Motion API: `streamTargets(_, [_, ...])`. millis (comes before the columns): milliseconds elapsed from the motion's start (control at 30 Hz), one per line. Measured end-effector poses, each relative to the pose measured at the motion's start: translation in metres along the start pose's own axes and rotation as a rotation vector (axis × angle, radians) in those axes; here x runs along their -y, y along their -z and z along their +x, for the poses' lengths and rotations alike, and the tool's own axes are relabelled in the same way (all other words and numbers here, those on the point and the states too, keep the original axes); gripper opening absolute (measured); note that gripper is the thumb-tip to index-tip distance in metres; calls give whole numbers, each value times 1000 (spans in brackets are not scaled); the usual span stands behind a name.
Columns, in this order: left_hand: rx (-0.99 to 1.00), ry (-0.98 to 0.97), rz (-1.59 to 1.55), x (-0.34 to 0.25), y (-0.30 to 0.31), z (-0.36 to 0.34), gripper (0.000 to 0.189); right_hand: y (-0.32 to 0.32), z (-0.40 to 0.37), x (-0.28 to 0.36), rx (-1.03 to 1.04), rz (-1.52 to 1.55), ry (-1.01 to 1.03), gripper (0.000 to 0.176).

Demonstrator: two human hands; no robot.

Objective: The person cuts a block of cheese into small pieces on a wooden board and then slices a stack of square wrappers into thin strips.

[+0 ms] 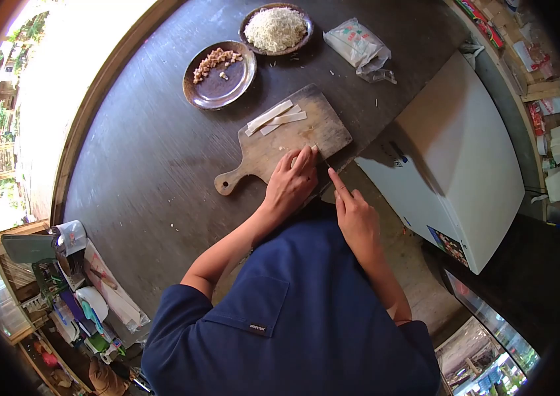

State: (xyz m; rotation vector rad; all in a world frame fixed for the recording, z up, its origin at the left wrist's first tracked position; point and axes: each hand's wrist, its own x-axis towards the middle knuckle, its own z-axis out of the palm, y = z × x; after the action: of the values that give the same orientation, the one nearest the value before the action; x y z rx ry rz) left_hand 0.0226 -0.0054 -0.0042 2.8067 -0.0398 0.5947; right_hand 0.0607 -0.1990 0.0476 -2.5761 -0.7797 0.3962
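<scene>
A wooden cutting board (pixel 323 119) with a holed handle lies near the table's edge. Across its far left part rest several pale, flat food strips (pixel 276 117). My left hand (pixel 291 175) is over the board's near side, fingers bent and pressed together on a small pale piece (pixel 314 149), most of it hidden under the fingertips. Just to the right, my right hand (pixel 359 216) is closed round a knife (pixel 325 160), its index finger stretched along the top of the blade. Only a thin dark sliver of blade shows; the handle is hidden in my palm.
Beyond the board on the dark table (pixel 161 152) stand a brown plate (pixel 220 98) of diced brown bits and a bowl (pixel 306 41) heaped with pale shreds. A plastic bag (pixel 359 47) lies farther right. A white chest freezer (pixel 471 158) stands right of the table.
</scene>
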Motion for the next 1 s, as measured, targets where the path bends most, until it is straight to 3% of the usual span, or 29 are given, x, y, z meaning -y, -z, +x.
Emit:
streamTargets(333, [-62, -25, -2, 1, -5, -3, 49, -8, 11, -2, -92, 100, 77, 58])
streamTargets(567, [-64, 33, -69, 1, -7, -4, 48, -2, -7, -2, -53, 55, 12, 58])
streamTargets(867, [-72, -45, -12, 1, -1, 1, 49, -12, 17, -3, -49, 58, 36, 59])
streamTargets(1000, [-93, 33, -95, 0, -5, -2, 49, -3, -2, -4, -26, 83, 15, 59])
